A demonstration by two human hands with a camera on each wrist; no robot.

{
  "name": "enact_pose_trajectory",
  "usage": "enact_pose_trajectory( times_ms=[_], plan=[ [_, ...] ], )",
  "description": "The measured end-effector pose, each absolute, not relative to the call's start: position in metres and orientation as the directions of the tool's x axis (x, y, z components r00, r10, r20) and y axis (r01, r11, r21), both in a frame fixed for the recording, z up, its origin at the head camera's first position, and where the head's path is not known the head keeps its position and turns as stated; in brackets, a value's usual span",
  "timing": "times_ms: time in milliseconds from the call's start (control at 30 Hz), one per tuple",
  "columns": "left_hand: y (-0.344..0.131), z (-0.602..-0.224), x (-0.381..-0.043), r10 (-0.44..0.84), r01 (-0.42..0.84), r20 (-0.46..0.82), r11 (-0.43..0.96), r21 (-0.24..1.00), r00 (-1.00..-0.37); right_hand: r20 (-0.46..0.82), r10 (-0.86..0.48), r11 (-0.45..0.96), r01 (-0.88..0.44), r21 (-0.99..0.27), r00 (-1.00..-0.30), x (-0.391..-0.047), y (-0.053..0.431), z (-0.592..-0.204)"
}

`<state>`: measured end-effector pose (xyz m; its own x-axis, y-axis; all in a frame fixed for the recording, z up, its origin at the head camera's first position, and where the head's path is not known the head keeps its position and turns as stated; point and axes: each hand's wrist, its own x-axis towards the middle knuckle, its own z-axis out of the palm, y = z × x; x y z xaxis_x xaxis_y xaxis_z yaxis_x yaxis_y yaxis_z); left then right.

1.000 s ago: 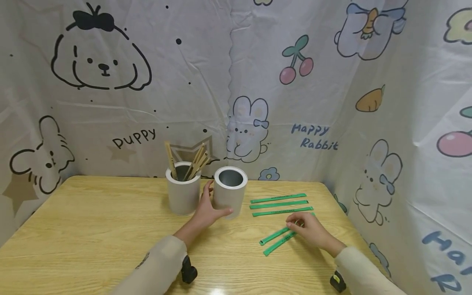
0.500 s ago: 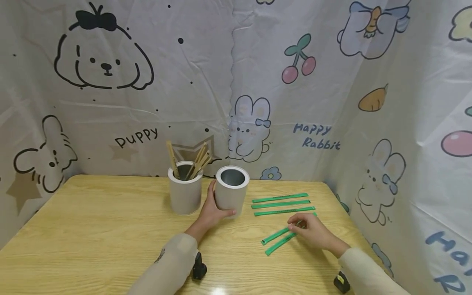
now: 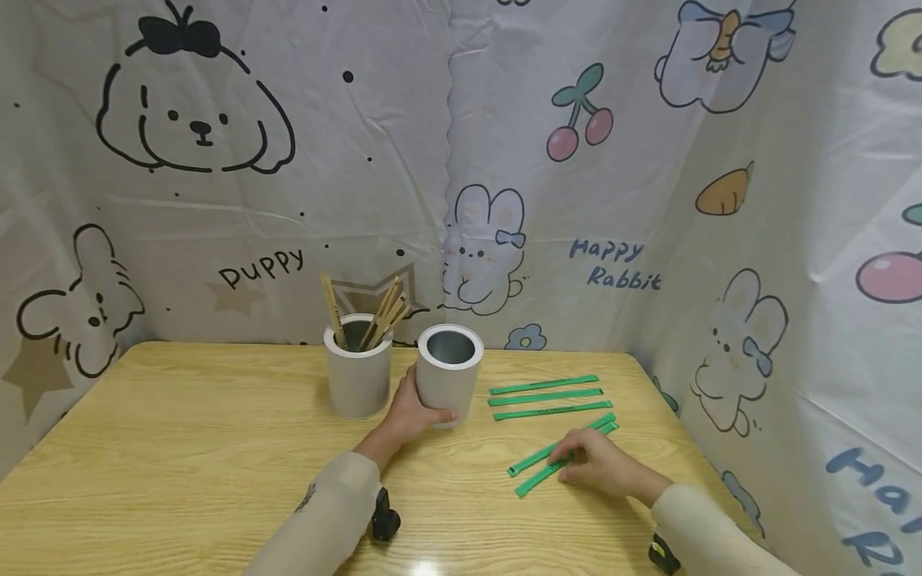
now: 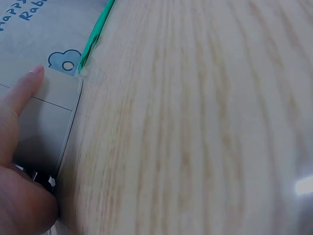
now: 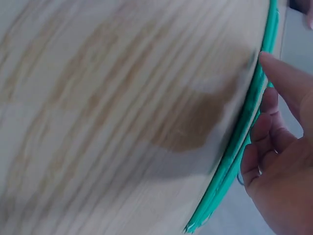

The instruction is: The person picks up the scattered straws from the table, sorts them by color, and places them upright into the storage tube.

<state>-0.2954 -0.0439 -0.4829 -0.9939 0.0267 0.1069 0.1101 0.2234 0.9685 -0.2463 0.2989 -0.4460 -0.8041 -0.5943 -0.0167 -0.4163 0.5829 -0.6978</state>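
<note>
My left hand [image 3: 413, 412] grips a pale cylindrical holder [image 3: 448, 384] low on its side, thumb across the front. The holder has a thick white rim and a dark interior; in the left wrist view my thumb [image 4: 29, 88] lies along its wall [image 4: 49, 117]. To the right, my right hand [image 3: 598, 462] pinches the nearer of two slanted, slim green stick packets [image 3: 533, 480] between thumb and fingers. The other slanted packet [image 3: 529, 460] lies right beside it. From the right wrist, the thumb [image 5: 283, 73] meets the near edge of the green packets [image 5: 225, 171], which lie along the table.
Left of the gripped holder stands a matching holder [image 3: 358, 386] with several tan sticks [image 3: 385, 316] leaning in it. Three more green packets [image 3: 545, 398] lie in rows behind the slanted pair. A printed cloth [image 3: 389, 160] hangs behind and beside the wooden table [image 3: 180, 448].
My right hand has shifted slightly left and nearer along the slanted packets, uncovering their far ends. My left hand has closed in around the holder, fingers now behind it.
</note>
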Motion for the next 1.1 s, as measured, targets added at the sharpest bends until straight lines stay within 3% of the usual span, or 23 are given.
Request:
enact_pose_trajectory(
  times_ms=[333,467,600,733,867,967,1100],
  plan=[
    [-0.042,-0.481,-0.295,0.031,0.11,0.105,0.203,0.973,-0.994,0.016,-0.604,0.591,-0.461,-0.662,-0.797,-0.244,0.293,-0.445],
    [-0.041,-0.48,-0.294,0.036,0.098,0.093,0.208,0.973,-0.995,0.053,-0.585,0.552,-0.446,-0.705,-0.809,-0.246,0.289,-0.418],
    [-0.041,-0.478,-0.292,0.038,0.103,0.097,0.21,0.972,-0.995,0.073,-0.493,0.456,-0.329,-0.827,-0.867,-0.25,0.278,-0.373],
    [-0.042,-0.476,-0.29,0.037,0.098,0.093,0.212,0.972,-0.995,0.167,-0.417,0.05,-0.206,-0.977,-0.893,-0.259,0.258,-0.328],
    [-0.043,-0.478,-0.291,0.033,0.088,0.083,0.215,0.973,-0.996,0.293,-0.328,-0.424,-0.137,-0.895,-0.898,-0.27,0.223,-0.288],
    [-0.044,-0.48,-0.294,0.034,0.089,0.083,0.213,0.973,-0.996,0.319,-0.242,-0.554,-0.139,-0.821,-0.916,-0.279,0.194,-0.273],
    [-0.044,-0.481,-0.295,0.036,0.092,0.086,0.212,0.973,-0.996,0.273,-0.172,-0.59,-0.123,-0.798,-0.946,-0.295,0.164,-0.279]
  ],
)
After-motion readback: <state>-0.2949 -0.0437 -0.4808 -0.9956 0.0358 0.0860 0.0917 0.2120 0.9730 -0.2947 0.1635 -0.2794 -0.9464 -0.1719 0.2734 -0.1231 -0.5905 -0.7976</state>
